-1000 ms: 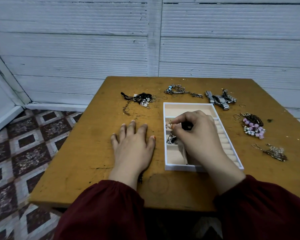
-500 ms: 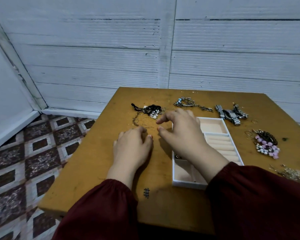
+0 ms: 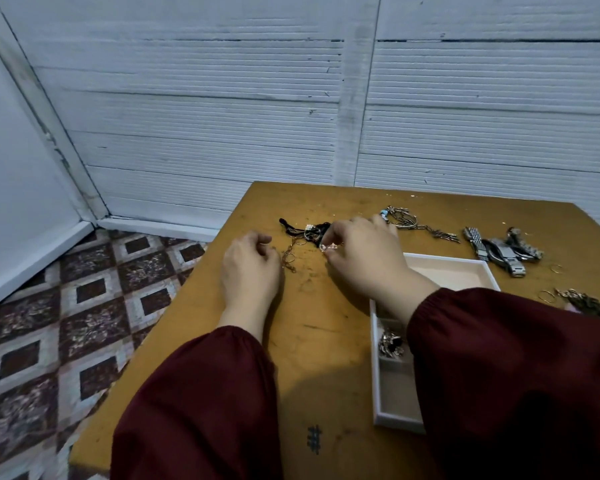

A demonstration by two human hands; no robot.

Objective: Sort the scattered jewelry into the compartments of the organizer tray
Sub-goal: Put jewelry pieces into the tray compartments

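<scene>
The white organizer tray point(image 3: 487, 271) lies on the right of the wooden table, partly under my right sleeve, with a dark metal piece point(image 3: 390, 342) in one near compartment. A black tangle of jewelry point(image 3: 300, 229) sits left of the tray at the far side. My right hand point(image 3: 364, 261) reaches over it and pinches a small sparkly piece point(image 3: 328, 247) between thumb and fingertips. A thin gold chain point(image 3: 288, 258) lies beside the tangle. My left hand point(image 3: 250, 271) has its fingers curled at the chain's end; whether it pinches the chain is unclear.
A silver bracelet with a chain point(image 3: 407, 220) lies at the far edge. Watches point(image 3: 499, 251) are right of it, and rings point(image 3: 548, 295) with a brown piece point(image 3: 586, 301) further right. The table's left edge drops to a patterned floor point(image 3: 84, 306). A grey wall stands close behind.
My right hand left the tray, moved left and forward to the black tangle, and took hold of a small sparkly piece. My left hand slid forward to the gold chain and curled its fingers.
</scene>
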